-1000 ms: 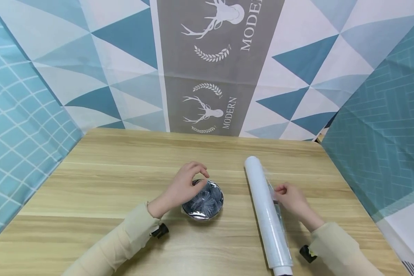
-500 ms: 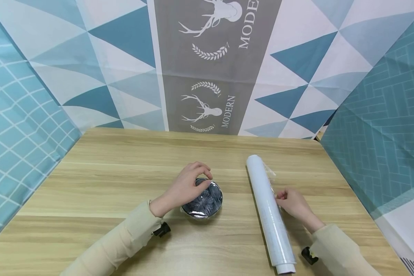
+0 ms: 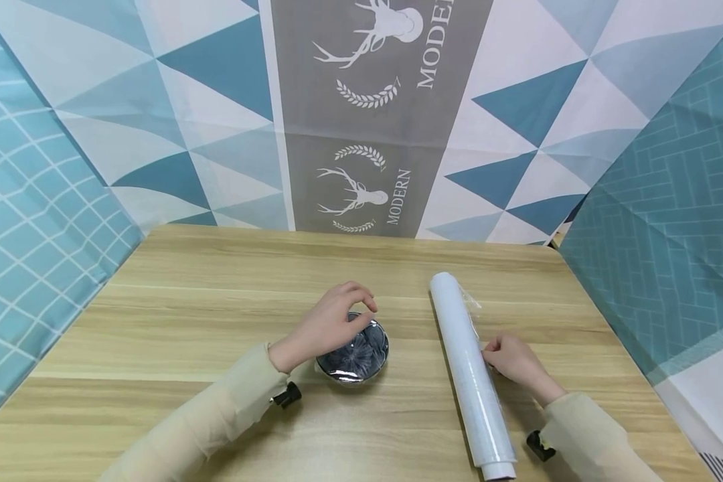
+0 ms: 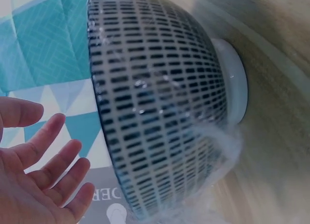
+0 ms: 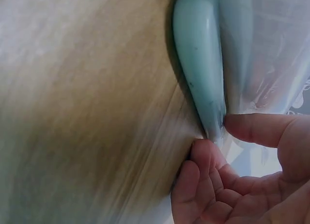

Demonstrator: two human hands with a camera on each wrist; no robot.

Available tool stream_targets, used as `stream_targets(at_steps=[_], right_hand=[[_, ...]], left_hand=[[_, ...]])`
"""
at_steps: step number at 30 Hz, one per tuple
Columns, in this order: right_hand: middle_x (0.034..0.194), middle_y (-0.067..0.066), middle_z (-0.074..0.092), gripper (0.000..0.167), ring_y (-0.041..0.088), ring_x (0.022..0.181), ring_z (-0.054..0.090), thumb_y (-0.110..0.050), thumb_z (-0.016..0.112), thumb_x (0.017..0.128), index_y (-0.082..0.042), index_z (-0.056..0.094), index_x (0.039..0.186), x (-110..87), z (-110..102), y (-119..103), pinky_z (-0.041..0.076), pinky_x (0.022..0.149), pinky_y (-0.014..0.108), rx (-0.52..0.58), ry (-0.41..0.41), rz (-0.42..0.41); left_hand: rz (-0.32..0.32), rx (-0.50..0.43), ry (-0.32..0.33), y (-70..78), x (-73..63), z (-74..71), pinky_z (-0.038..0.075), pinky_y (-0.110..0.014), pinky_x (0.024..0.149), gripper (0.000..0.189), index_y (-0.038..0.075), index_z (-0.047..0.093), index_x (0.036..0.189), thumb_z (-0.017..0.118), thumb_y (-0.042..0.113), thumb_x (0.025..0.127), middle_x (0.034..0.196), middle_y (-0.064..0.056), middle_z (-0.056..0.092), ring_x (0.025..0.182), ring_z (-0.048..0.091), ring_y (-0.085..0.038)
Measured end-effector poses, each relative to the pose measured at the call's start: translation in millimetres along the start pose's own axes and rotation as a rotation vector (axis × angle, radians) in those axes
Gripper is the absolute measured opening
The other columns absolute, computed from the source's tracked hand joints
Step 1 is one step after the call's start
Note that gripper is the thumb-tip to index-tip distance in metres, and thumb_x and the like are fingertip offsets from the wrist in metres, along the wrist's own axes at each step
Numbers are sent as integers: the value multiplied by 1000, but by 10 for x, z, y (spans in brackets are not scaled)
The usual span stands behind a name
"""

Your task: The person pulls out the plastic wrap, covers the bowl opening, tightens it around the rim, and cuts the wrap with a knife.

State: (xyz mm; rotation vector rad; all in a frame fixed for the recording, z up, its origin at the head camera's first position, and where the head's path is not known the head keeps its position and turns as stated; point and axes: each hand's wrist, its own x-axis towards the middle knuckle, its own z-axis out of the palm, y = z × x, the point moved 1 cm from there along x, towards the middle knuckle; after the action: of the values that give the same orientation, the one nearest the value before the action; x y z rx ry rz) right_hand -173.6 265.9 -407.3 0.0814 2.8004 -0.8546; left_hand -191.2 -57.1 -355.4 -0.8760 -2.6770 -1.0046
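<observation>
A small round bowl (image 3: 361, 355) stands upright on the table, with clear film stretched over its dark patterned inside. The left wrist view shows film clinging around the dashed outside of the bowl (image 4: 160, 103). My left hand (image 3: 331, 321) hovers over its left side, fingers loosely bent and apart, holding nothing. To the right lies a long roll of cling film (image 3: 472, 381). Close beside its right side is my right hand (image 3: 515, 361). In the right wrist view, thumb and fingertips pinch the narrow end of a smooth teal handle (image 5: 201, 59); the rest of that tool is out of sight.
The wooden table (image 3: 217, 288) runs back to a patterned cloth wall (image 3: 349, 120). Blue cloth hangs on both sides. A crumpled loose bit of film (image 3: 470, 301) sticks out near the far end of the roll.
My right hand has come slightly towards me along the roll, and the film strip near it now lies crumpled farther back. My left hand has drifted slightly right over the bowl.
</observation>
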Motion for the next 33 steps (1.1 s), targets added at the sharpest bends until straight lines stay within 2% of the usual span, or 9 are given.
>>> stream_targets(at_steps=[5, 10, 17, 22, 27, 33], right_hand=[[64, 4, 54, 15, 14, 56, 46, -13, 53, 85, 1, 56, 79, 10, -6, -14, 36, 51, 26, -25, 4, -19], [63, 4, 53, 16, 14, 55, 44, -14, 53, 85, -1, 56, 76, 20, -8, -18, 35, 50, 25, -39, 8, -12], [75, 9, 54, 21, 18, 67, 49, -15, 56, 83, 6, 56, 87, 32, -32, -25, 39, 55, 26, -32, 39, 10], [79, 10, 55, 22, 19, 69, 49, -16, 56, 83, 5, 56, 90, 33, -102, -50, 40, 56, 27, 3, 36, 13], [85, 14, 56, 24, 21, 73, 51, -16, 55, 87, 6, 52, 96, 9, -239, -191, 42, 59, 29, 9, 75, -33], [86, 12, 57, 21, 19, 70, 51, -17, 53, 89, 2, 52, 96, -14, -343, -465, 41, 57, 27, -60, 140, -108]], left_hand=[[19, 18, -34, 23, 55, 17, 43, -35, 90, 11, 13, 64, 92, 57, 19, 87, 108, 0, 58, 105, 52, -17], [7, 15, -59, 34, 77, 40, 44, -33, 88, 11, 14, 64, 93, 57, 20, 87, 107, 2, 58, 103, 52, -16], [6, 32, -54, 54, 110, 36, 43, -34, 89, 10, 15, 64, 91, 57, 20, 86, 106, 1, 59, 103, 53, -16], [15, 45, -55, 85, 140, 22, 44, -35, 89, 9, 15, 64, 91, 57, 19, 86, 105, 0, 60, 100, 55, -17], [23, 62, -69, 112, 163, 18, 43, -33, 92, 10, 15, 64, 93, 56, 19, 86, 105, 1, 59, 103, 55, -16], [36, 75, -56, 113, 202, 20, 43, -34, 92, 14, 13, 64, 96, 57, 18, 85, 105, 0, 60, 103, 55, -18]])
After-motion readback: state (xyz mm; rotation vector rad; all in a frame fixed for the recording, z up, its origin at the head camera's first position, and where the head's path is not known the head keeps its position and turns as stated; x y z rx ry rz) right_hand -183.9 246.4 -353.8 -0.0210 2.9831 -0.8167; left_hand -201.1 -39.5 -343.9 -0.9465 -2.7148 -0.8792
